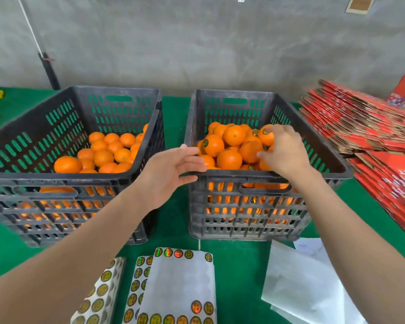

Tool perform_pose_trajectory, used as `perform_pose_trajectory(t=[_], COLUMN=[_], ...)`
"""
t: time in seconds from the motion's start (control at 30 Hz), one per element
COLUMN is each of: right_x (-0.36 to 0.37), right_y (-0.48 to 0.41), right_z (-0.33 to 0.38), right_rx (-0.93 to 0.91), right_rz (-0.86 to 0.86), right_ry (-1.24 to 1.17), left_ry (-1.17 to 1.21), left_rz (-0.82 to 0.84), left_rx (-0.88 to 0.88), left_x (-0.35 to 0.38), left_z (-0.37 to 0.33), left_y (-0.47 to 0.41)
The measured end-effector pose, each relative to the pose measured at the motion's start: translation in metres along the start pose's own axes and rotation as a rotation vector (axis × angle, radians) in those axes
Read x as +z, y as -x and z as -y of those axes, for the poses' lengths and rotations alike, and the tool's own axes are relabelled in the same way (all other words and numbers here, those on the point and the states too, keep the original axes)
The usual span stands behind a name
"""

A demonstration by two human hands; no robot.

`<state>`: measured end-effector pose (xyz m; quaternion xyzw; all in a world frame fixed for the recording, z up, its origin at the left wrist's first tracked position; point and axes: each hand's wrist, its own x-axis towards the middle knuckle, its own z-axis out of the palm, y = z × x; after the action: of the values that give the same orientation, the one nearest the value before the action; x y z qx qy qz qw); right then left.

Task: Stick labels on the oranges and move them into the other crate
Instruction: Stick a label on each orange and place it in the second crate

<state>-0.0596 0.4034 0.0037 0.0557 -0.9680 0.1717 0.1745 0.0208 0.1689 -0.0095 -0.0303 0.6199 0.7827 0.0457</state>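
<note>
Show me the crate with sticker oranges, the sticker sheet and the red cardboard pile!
right crate (220, 230): head view, near slotted wall.
sticker sheet (178, 284): head view, bare white middle.
red cardboard pile (360, 127): head view, top sheets.

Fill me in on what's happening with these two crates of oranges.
A person is working at a green table. The right hand has its fingers on the oranges in the right crate, several of which carry round stickers; whether it grips one is unclear. The left hand is open and empty by that crate's near corner. The left crate holds fruit with no stickers showing. Sticker sheets lie in front.
</note>
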Motion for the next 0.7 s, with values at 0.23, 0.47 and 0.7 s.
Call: perform_pose_trajectory(t=[0.23, 0.47, 0.7], right_x=[0.096, 0.192, 0.186], right_y=[0.143, 0.154, 0.156], right_z=[0.069, 0.069, 0.08], right_rx=[-0.544, -0.343, -0.314], right_rz=[0.543, 0.857, 0.614], right_ry=[-0.325, 0.05, -0.168], left_ry=[0.053, 0.036, -0.345], left_rz=[0.0, -0.044, -0.292], left_rx=[0.043, -0.022, -0.35], left_x=[-0.011, -0.04, -0.081], left_z=[0.011, 0.04, 0.127], left_y=[0.016, 0.036, 0.074])
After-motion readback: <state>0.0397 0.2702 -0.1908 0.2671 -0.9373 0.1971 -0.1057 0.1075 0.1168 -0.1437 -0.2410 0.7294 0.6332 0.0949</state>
